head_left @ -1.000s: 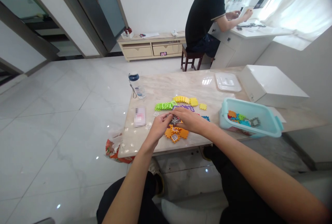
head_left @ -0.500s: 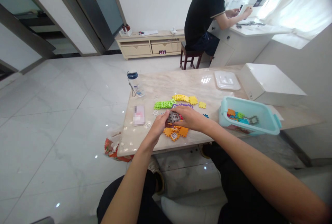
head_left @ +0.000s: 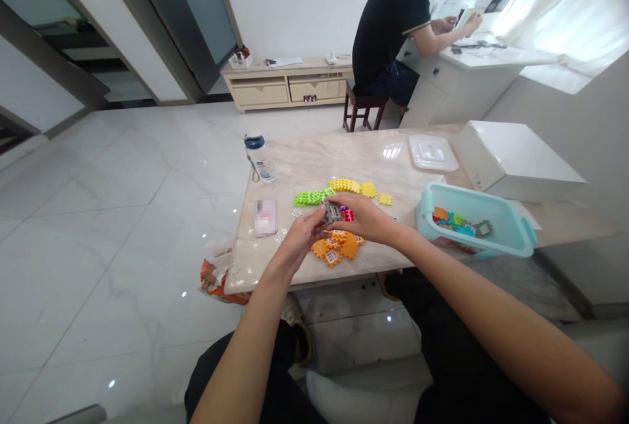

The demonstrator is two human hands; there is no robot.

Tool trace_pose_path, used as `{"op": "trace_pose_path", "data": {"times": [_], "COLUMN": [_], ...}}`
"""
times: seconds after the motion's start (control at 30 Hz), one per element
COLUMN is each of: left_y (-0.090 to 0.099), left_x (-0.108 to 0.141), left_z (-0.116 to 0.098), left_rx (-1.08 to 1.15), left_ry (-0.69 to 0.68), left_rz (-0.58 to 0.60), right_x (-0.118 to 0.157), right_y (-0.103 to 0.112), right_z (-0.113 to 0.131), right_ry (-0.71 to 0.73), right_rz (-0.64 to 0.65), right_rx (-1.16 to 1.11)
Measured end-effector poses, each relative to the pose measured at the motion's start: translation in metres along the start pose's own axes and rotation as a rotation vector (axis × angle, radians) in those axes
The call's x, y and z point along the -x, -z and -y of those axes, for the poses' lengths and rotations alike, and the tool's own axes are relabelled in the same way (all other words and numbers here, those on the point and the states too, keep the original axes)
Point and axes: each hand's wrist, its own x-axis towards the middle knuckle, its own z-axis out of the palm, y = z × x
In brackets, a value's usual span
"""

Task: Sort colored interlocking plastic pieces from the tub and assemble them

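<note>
My left hand (head_left: 297, 242) and my right hand (head_left: 364, 219) meet above the marble tabletop (head_left: 373, 168), their fingers pinching a grey plastic interlocking piece (head_left: 333, 212) between them. Under them lies a pile of orange interlocking pieces (head_left: 337, 247), and a red piece (head_left: 348, 215) shows just past my right fingers. Farther back are a lime green chain of pieces (head_left: 310, 198) and a yellow chain (head_left: 344, 185). A loose yellow piece (head_left: 386, 199) sits to the right. Small white window tiles (head_left: 296, 212) lie near my left hand.
A teal plastic bin (head_left: 474, 231) of mixed pieces stands at right, beside a white box (head_left: 511, 158) and a clear lid (head_left: 432, 153). A water bottle (head_left: 259, 158) and a blurred packet (head_left: 266, 217) stand at left. A seated person (head_left: 390, 31) works at a desk behind.
The grey piece has risen slightly and my hands have moved with it, farther from the orange pile. A red piece now shows beside my right fingers.
</note>
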Motion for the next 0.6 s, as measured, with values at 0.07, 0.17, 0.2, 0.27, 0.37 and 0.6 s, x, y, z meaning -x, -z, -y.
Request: {"op": "trace_pose_path", "data": {"times": [0.07, 0.17, 0.2, 0.27, 0.37, 0.6], "left_y": [0.000, 0.001, 0.001, 0.001, 0.000, 0.000], "left_x": [0.000, 0.000, 0.000, 0.000, 0.002, 0.007], "left_z": [0.001, 0.001, 0.001, 0.000, -0.004, -0.004], "left_rx": [-0.011, -0.010, -0.007, -0.008, -0.058, -0.297], "left_ry": [0.012, 0.037, 0.043, 0.050, 0.042, -0.074], "left_rz": [-0.015, -0.013, -0.009, 0.001, 0.005, -0.121], "right_x": [0.000, 0.001, 0.001, 0.002, 0.004, 0.007], "right_y": [0.000, 0.003, 0.004, 0.006, 0.009, 0.015], "right_z": [0.000, 0.002, 0.003, 0.005, 0.003, -0.006], "right_ry": [-0.005, -0.004, -0.002, 0.000, -0.007, -0.029], "right_rz": [0.006, 0.018, 0.021, 0.026, 0.032, -0.027], "right_rx": [0.002, 0.000, -0.002, -0.001, 0.040, 0.077]}}
